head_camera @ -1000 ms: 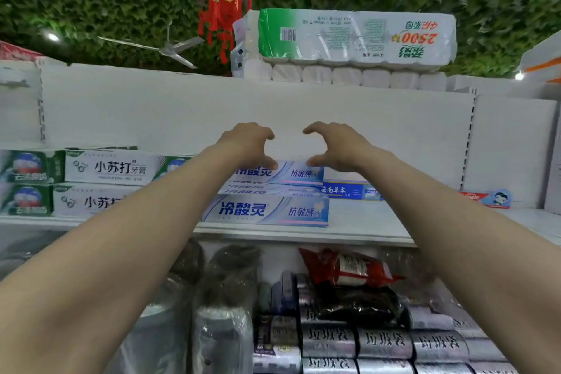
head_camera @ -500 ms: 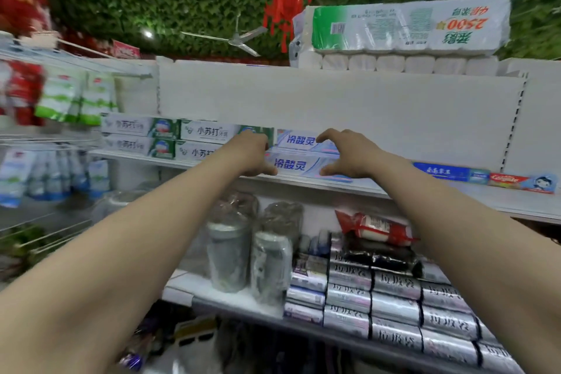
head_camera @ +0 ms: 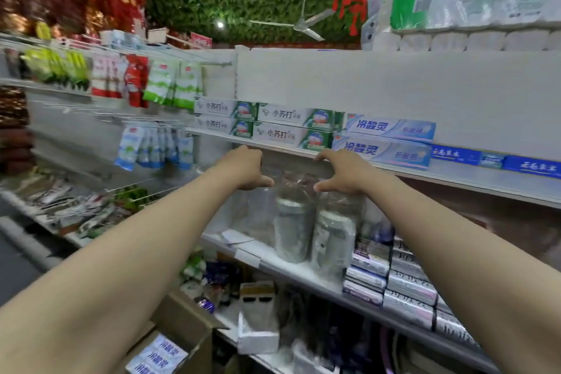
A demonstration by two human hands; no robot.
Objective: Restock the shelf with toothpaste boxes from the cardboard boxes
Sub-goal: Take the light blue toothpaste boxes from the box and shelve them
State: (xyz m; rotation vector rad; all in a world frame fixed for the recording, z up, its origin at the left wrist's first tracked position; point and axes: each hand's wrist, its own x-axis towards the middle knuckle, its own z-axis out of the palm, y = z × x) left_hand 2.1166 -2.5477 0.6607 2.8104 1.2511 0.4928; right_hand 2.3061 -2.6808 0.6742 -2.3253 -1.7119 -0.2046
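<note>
Both hands have come off the blue toothpaste boxes [head_camera: 383,146] since half a second ago and now sit lower, under the shelf [head_camera: 461,181] lip. The view has also swung left. Left hand [head_camera: 246,168]: fingers loosely curled, thumb out, gripping nothing. Right hand [head_camera: 343,174]: same loose curl, empty. Its index tip is close to the shelf lip, but I can't tell if it touches.

The blue toothpaste boxes are stacked two high on the shelf, at 1 o'clock from the right hand, lying flat with long sides facing out. Green-and-white toothpaste boxes [head_camera: 292,130] are touching them at 9 o'clock, also two high, with another pair further left. Dark blue boxes [head_camera: 461,157] lie in a single row at 3 o'clock of the blue stack.

An open cardboard box [head_camera: 185,334] is down at 7 o'clock from the left hand, with more blue boxes visible inside. Plastic-wrapped jars [head_camera: 293,232] stand on the lower shelf at 6 o'clock from the hands. A toilet paper pack [head_camera: 473,6] lies on top of the unit at 1 o'clock. The frame is motion-blurred, worst at the left edge.
</note>
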